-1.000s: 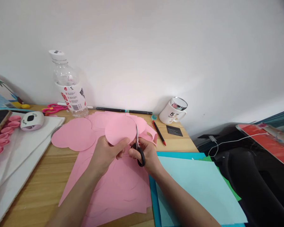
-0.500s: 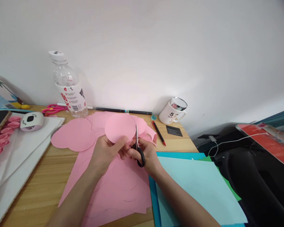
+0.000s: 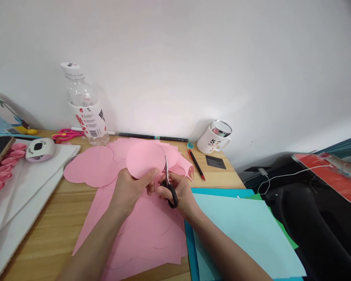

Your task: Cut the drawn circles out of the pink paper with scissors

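Observation:
Between the thumb and fingers of my left hand [image 3: 132,188] is a rounded piece of pink paper [image 3: 144,158], held up above the desk. My right hand [image 3: 179,193] grips black-handled scissors [image 3: 172,194], their blades pointing up and lying at the right edge of that paper. Underneath, pink sheets [image 3: 152,234] with curved pencil lines cover the desk. Cut pink rounds [image 3: 90,166] lie overlapping to the left, and curled pink offcuts [image 3: 185,168] sit just beyond my right hand.
A clear bottle [image 3: 86,105], a black pen [image 3: 155,137] and a white mug [image 3: 213,136] stand or lie along the wall. A red-tipped black pencil [image 3: 197,165] lies near the mug. Light blue sheets [image 3: 245,230] are at right, a white board [image 3: 26,195] at left.
Both hands have shifted slightly left with the paper and scissors. The scissor blades have tilted a little more to the left.

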Action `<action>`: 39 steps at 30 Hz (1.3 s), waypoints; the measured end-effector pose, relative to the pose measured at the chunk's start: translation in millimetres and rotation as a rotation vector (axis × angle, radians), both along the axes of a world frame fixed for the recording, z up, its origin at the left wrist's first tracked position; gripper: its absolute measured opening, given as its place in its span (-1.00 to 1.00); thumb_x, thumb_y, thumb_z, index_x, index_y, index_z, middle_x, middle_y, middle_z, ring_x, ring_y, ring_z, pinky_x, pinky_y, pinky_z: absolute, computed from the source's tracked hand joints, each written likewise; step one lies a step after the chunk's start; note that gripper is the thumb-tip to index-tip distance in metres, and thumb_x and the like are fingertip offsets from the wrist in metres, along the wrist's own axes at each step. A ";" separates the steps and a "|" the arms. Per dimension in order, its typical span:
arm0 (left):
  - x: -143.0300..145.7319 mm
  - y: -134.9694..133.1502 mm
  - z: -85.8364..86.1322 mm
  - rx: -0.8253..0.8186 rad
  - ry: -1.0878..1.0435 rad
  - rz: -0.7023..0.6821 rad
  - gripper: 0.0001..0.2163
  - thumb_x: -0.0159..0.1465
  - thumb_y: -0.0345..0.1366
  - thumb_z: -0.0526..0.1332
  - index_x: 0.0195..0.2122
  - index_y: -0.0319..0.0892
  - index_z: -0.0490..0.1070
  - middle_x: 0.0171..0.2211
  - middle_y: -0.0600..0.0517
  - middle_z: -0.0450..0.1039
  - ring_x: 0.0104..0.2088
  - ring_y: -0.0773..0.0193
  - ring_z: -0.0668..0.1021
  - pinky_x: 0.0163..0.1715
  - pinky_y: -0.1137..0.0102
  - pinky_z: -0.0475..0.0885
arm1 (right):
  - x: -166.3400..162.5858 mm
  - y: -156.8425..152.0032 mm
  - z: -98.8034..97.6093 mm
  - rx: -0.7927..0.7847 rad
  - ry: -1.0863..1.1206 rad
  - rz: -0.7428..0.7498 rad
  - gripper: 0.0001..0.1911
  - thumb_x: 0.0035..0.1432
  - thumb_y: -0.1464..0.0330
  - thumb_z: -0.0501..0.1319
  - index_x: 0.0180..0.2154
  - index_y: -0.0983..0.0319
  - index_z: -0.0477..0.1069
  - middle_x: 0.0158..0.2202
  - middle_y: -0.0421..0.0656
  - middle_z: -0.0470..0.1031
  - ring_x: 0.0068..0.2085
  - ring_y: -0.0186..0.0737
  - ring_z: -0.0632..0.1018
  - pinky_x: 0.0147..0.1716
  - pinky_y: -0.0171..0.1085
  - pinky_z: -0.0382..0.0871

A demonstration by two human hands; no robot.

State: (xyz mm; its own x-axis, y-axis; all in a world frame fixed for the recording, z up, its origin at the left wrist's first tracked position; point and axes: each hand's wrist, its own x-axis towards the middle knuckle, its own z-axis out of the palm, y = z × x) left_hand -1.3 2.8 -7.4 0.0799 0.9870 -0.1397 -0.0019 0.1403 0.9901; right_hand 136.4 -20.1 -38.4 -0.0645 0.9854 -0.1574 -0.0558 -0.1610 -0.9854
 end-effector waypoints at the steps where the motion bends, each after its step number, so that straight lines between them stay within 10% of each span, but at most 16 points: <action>1: -0.4 -0.3 -0.3 -0.003 0.017 -0.007 -0.67 0.01 -0.29 0.26 -0.84 -0.18 0.25 -0.81 0.10 0.27 -0.69 0.38 0.36 -0.57 0.44 0.34 | 0.4 0.2 -0.5 0.008 0.008 -0.003 -0.63 -0.25 0.22 0.41 -0.42 0.25 0.34 -0.63 -0.32 0.26 -0.60 -0.42 0.25 -0.62 -0.39 0.08; 39: -0.9 1.2 -1.8 -0.038 0.016 -0.061 -0.70 -0.01 -0.26 0.26 -0.80 -0.18 0.25 -0.80 0.10 0.25 -0.70 0.39 0.31 -0.64 0.43 0.25 | 4.4 2.1 2.6 0.030 0.031 -0.027 -0.61 -0.27 0.24 0.43 -0.41 0.25 0.35 -0.60 -0.30 0.30 -0.58 -0.44 0.21 -0.62 -0.40 0.06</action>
